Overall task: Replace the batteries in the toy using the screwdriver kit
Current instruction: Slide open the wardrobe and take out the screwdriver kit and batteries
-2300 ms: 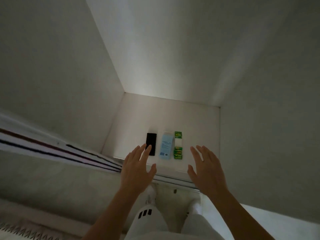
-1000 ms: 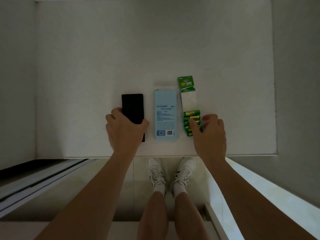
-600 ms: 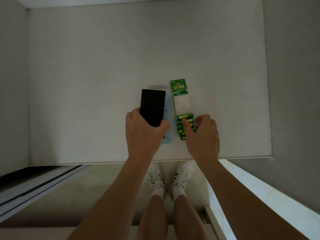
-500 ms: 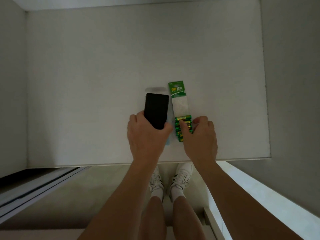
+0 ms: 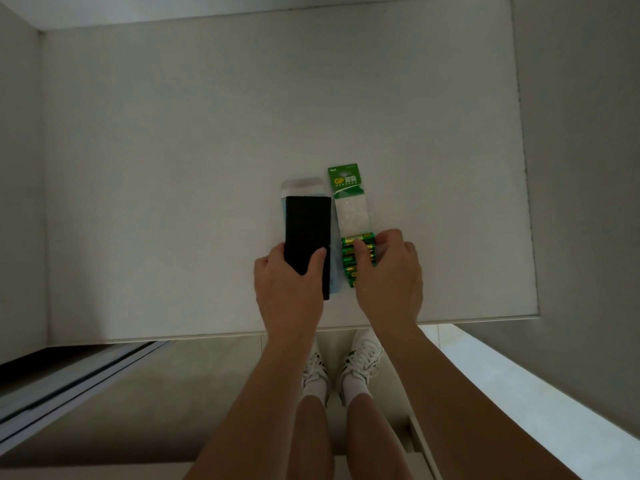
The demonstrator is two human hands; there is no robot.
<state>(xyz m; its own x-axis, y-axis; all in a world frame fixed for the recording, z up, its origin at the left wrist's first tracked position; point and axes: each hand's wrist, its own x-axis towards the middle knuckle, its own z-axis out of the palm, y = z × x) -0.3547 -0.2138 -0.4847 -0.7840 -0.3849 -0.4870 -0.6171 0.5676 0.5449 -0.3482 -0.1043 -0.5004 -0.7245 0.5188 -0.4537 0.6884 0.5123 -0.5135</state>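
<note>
Black and flat, the slab (image 5: 306,233) that lay at 9 o'clock of the pale blue box (image 5: 334,271) a second ago now covers it. The left hand (image 5: 287,289) grips its near end, thumb on top. At 3 o'clock of the box, the right hand (image 5: 391,275) pinches the green batteries (image 5: 356,252) in their pack (image 5: 349,209). This looks like gathering supplies; no opening step has begun.

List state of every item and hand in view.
black case: gripped by left hand, overlapping blue box.
blue box: flat on table, mostly covered.
battery pack: flat on table, far half looks empty, batteries at near end.
left hand: grips black case.
right hand: pinches battery pack's near end.
</note>
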